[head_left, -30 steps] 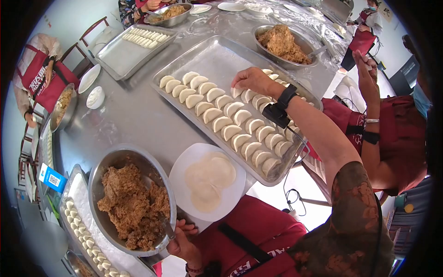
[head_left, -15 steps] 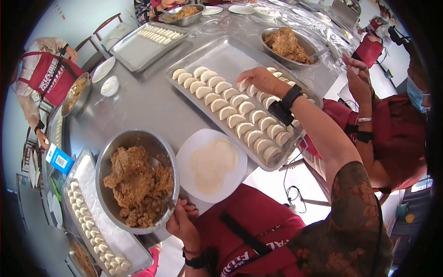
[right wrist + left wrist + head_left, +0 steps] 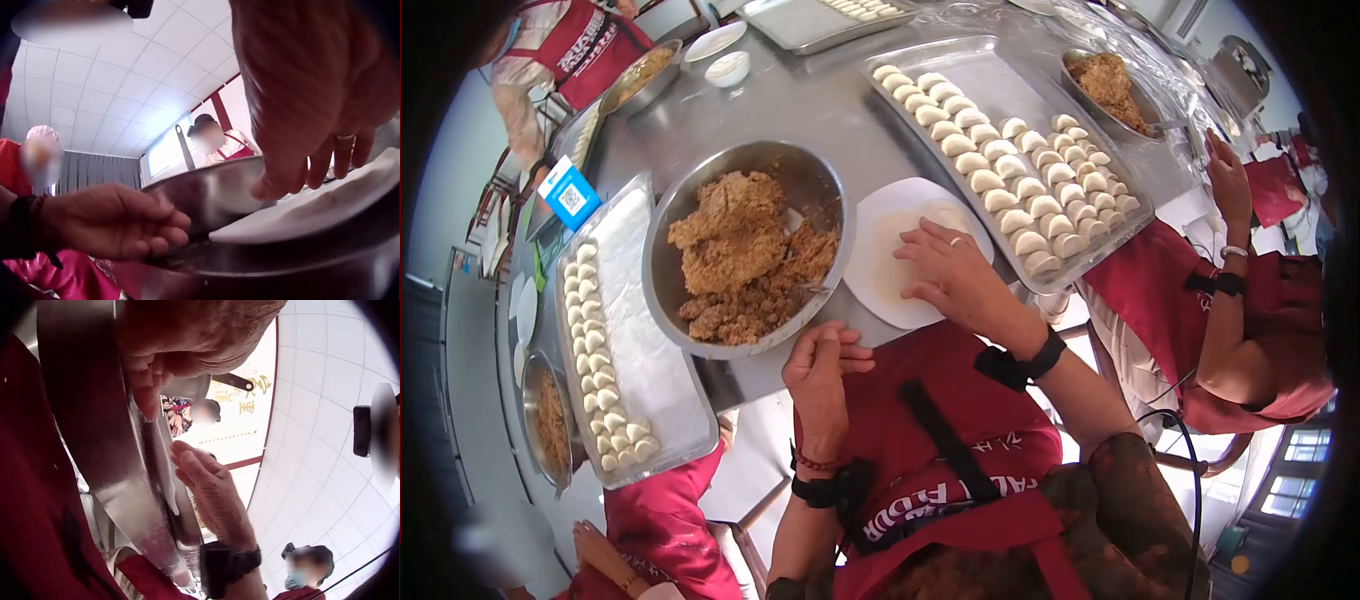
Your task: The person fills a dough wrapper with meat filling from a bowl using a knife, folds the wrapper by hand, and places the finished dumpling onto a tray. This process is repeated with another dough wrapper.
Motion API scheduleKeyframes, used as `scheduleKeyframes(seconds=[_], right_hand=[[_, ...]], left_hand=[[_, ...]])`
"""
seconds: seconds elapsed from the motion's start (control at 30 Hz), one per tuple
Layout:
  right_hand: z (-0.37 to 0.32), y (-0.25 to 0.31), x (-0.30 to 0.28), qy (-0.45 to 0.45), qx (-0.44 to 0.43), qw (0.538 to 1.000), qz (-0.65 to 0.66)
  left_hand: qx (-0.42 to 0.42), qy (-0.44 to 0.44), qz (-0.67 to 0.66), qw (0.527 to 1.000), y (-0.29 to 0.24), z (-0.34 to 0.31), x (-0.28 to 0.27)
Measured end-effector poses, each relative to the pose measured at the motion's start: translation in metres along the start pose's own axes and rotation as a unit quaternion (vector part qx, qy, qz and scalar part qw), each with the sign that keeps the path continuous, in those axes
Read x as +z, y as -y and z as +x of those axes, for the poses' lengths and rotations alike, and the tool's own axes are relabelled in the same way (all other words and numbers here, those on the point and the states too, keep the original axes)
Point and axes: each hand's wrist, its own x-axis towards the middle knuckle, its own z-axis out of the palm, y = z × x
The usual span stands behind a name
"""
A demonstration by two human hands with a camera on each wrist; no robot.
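Round dough wrappers (image 3: 892, 262) lie on a white plate (image 3: 867, 230) near the table edge. Over them is the right hand (image 3: 956, 275), fingers spread and relaxed, fingertips at the wrappers; whether they touch is unclear. The left hand (image 3: 820, 385) hovers at the table edge in front of the filling bowl (image 3: 650, 262), fingers loosely bent, holding nothing visible. In the right wrist view the left hand (image 3: 119, 222) is beside the bowl (image 3: 212, 187), and the right hand (image 3: 312, 94) is above the plate (image 3: 275, 226). The left wrist view shows the right hand (image 3: 212, 494) beside the plate's edge.
A tray (image 3: 1090, 262) with rows of dumplings stands behind the plate at right; another dumpling tray (image 3: 662, 400) is left of the bowl. A blue card (image 3: 568, 192) stands by it. Farther back are filling bowls (image 3: 1108, 92) and a small white bowl (image 3: 727, 69). People stand around the table.
The right hand has left the dumplings in the big tray and come back over the wrappers on the plate. The left hand has moved slightly off the bowl's rim. The head view has shifted.
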Motion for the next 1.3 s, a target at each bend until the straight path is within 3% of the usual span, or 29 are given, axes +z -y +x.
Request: scheduleKeyframes(seconds=[0.07, 0.27, 0.43, 0.63, 0.87, 1.03, 1.13, 1.23, 1.3], right_hand=[[-0.008, 0.002, 0.010, -0.021, 0.014, 1.000, -0.001], [-0.027, -0.016, -0.009, 0.012, -0.051, 0.986, -0.161], [-0.022, -0.021, -0.009, -0.003, -0.089, 0.984, -0.153], [-0.011, -0.018, -0.011, 0.009, -0.083, 0.991, -0.103], [-0.002, 0.026, -0.020, -0.001, -0.018, 1.000, -0.013], [-0.032, 0.052, -0.011, 0.007, -0.086, 0.996, 0.000], [-0.052, 0.058, 0.002, 0.020, -0.110, 0.994, 0.018], [-0.054, 0.064, -0.006, -0.028, -0.140, 0.989, 0.032], [-0.051, 0.073, -0.015, -0.057, -0.035, 0.997, 0.025]], left_hand=[[-0.034, 0.023, -0.034, 0.999, -0.003, -0.008, -0.003], [-0.136, 0.097, -0.123, 0.978, 0.001, -0.020, -0.013], [-0.181, 0.174, -0.149, 0.956, 0.004, -0.022, -0.004], [-0.211, 0.188, -0.168, 0.944, 0.000, -0.020, 0.006], [-0.281, 0.212, -0.294, 0.889, -0.003, -0.012, 0.023], [-0.267, 0.251, -0.410, 0.835, 0.012, -0.005, 0.012], [-0.248, 0.150, -0.380, 0.878, 0.008, -0.015, 0.017], [-0.178, 0.126, -0.259, 0.941, 0.001, -0.025, 0.017], [-0.170, 0.134, -0.271, 0.938, -0.012, -0.033, 0.015]])
